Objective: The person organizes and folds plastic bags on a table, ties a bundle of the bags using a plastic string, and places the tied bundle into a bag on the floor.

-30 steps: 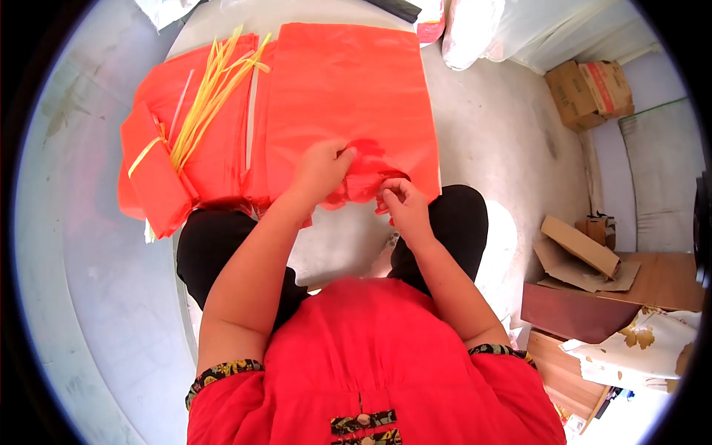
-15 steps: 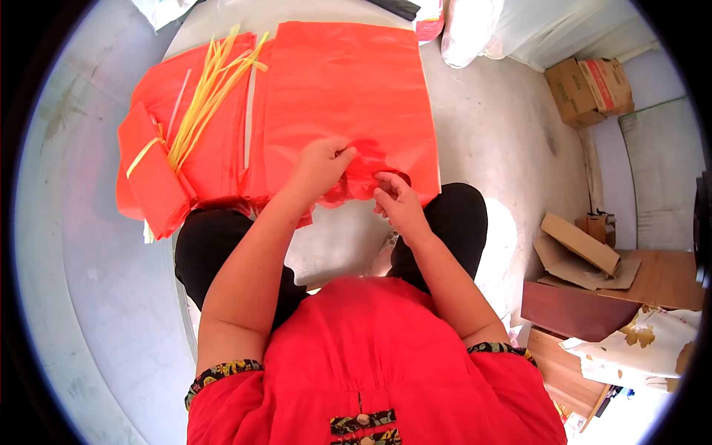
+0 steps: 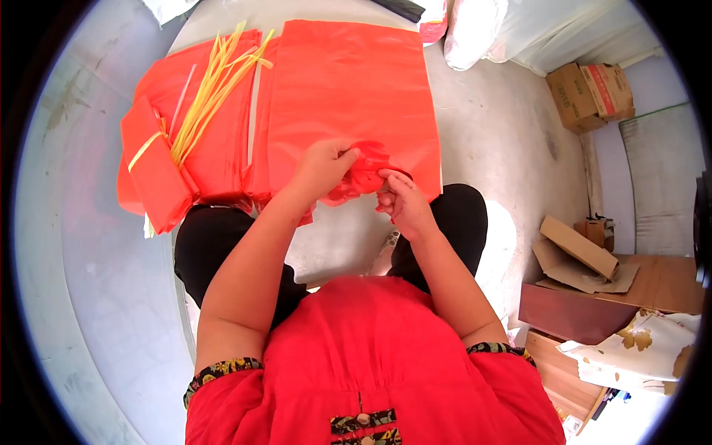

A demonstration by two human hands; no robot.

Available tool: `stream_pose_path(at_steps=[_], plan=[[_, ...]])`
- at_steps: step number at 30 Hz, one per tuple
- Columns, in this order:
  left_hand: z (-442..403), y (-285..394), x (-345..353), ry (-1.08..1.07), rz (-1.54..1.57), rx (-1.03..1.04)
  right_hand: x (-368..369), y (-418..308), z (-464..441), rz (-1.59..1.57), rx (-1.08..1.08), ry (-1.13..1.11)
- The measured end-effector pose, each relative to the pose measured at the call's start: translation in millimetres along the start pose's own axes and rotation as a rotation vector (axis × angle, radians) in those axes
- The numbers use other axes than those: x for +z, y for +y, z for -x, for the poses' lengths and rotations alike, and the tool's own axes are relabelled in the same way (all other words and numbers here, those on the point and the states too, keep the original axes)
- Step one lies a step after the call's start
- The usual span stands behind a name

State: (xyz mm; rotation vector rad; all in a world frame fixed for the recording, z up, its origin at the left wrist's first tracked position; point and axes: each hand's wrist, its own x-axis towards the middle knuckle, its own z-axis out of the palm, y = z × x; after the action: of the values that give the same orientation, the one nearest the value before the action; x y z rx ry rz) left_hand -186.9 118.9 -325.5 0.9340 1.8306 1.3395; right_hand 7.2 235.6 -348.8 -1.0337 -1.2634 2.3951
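Note:
A stack of flat red plastic bags [image 3: 352, 89] lies on the table in front of me. My left hand [image 3: 324, 167] pinches the near edge of the top bag between thumb and fingers, its film bunched up there. Close beside it, my right hand [image 3: 404, 200] has its fingers bent around the same crumpled edge, with a bit of red film showing at the fingertips. To the left rests another pile of red bags [image 3: 215, 141], with a bundle of yellow ties [image 3: 211, 96] on top. A folded red bundle [image 3: 157, 170] with a yellow band lies at that pile's left side.
The pale table [image 3: 237, 22] shows behind the bags. A cardboard box [image 3: 578, 96] stands at the far right by the wall. Nearer on the right, opened cardboard [image 3: 578, 256] lies on a brown wooden cabinet [image 3: 660, 278]. My knees are under the table's near edge.
My right hand has curled its fingers further in around the bag's edge. My left hand keeps its pinch nearly in place. The view has shifted slightly.

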Motion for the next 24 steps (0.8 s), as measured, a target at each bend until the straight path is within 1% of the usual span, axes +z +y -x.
stream_pose_path(at_steps=[2,4,7,11,20,23,24], plan=[[-0.7,-2.0,-1.0,0.000,-0.040,0.008,-2.5,-1.9,0.7,-0.083,0.014,-0.047],[1.8,3.1,-3.1,-0.006,-0.078,-0.005,-1.8,-3.2,2.3,-0.098,0.018,-0.042],[3.5,2.6,-0.9,-0.002,-0.002,0.038,1.9,-6.4,4.0,-0.073,0.025,-0.044],[0.5,-5.7,0.7,-0.011,-0.024,0.045,4.6,-9.6,5.4,-0.068,0.038,-0.053],[8.5,10.3,-1.0,-0.019,0.031,0.013,2.9,-2.6,-2.7,-0.240,0.059,-0.044],[7.7,8.5,-1.2,-0.022,0.016,0.010,6.2,0.0,-3.3,-0.177,0.033,-0.057],[6.7,5.9,-1.2,-0.025,0.008,0.006,7.9,-0.1,-3.1,-0.103,0.023,-0.051]])
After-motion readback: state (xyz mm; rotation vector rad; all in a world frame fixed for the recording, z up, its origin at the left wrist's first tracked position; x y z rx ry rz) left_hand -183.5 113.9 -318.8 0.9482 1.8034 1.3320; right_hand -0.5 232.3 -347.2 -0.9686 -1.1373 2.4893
